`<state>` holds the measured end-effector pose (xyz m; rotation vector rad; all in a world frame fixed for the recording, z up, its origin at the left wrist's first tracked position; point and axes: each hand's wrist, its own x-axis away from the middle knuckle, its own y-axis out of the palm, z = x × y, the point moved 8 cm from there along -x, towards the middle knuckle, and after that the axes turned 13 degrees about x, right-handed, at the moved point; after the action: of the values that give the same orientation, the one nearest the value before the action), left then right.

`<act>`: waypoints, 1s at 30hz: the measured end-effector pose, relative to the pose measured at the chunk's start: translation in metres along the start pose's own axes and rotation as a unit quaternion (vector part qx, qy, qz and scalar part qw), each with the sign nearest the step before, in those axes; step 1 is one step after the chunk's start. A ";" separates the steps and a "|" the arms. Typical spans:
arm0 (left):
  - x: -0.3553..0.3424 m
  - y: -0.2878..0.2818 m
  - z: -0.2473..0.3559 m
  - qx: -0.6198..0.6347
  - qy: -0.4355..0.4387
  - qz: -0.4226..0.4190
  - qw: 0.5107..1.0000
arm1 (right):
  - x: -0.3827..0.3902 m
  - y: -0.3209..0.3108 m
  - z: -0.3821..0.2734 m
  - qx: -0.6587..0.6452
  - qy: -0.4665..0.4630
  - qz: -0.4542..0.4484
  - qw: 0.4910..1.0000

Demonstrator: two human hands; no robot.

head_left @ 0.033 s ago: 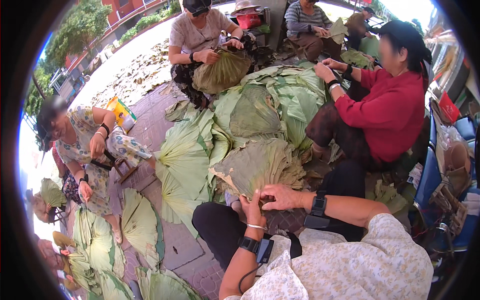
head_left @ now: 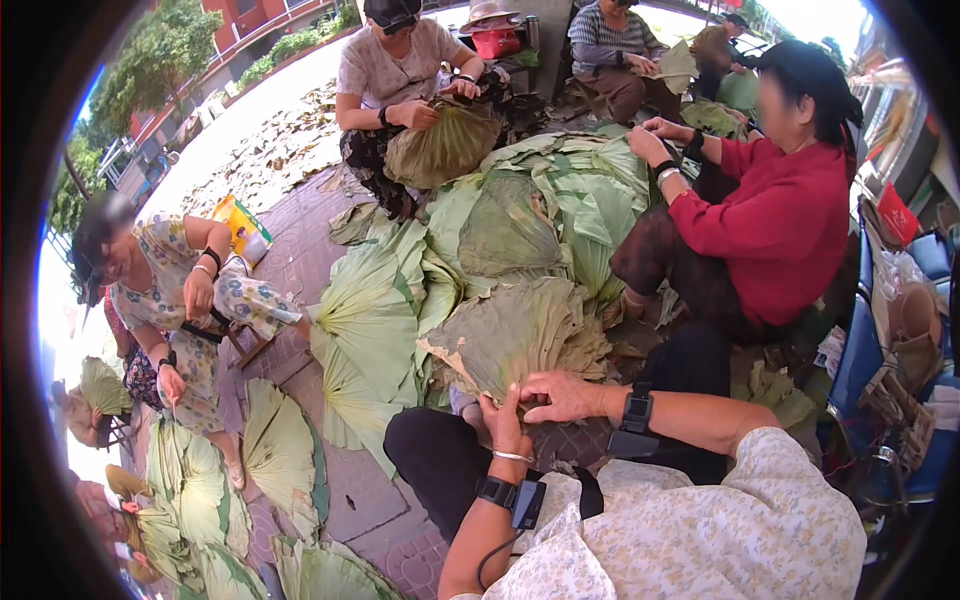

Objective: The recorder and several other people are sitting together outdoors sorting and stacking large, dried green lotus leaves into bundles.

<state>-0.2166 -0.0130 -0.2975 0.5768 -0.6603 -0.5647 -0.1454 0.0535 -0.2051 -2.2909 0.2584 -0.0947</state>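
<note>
A folded, fan-shaped bundle of dried lotus leaves (head_left: pixel 510 335), grey-brown with torn edges, is spread in front of my knees. My left hand (head_left: pixel 507 422) pinches its gathered lower point, thumb up against the leaf. Close beside it, my right hand (head_left: pixel 560 396) has its fingers curled in at the same point; what its fingertips grip is hidden. Just beyond the bundle lies a heap of greener lotus leaves (head_left: pixel 375 320), with a brownish folded leaf (head_left: pixel 508 228) on top.
Co-workers sit around the heap: one in a red top (head_left: pixel 765 215) at right, one across holding a leaf fan (head_left: pixel 443 145), one at left on a stool (head_left: pixel 250 345). More leaves (head_left: pixel 283 455) lie on the paving at lower left. Blue chairs (head_left: pixel 862 365) stand at far right.
My hands and the bundle stay in place. At the back, the leaf held by the co-worker in stripes has shifted slightly.
</note>
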 end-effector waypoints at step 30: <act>-0.022 0.000 -0.011 -0.043 -0.024 0.113 0.992 | -0.117 -0.072 0.318 0.523 0.197 -0.089 0.825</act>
<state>-0.2233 0.0052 -0.3137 0.4016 -0.7312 -0.3937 -0.2005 0.3567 -0.3623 -1.1619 0.1372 -0.6462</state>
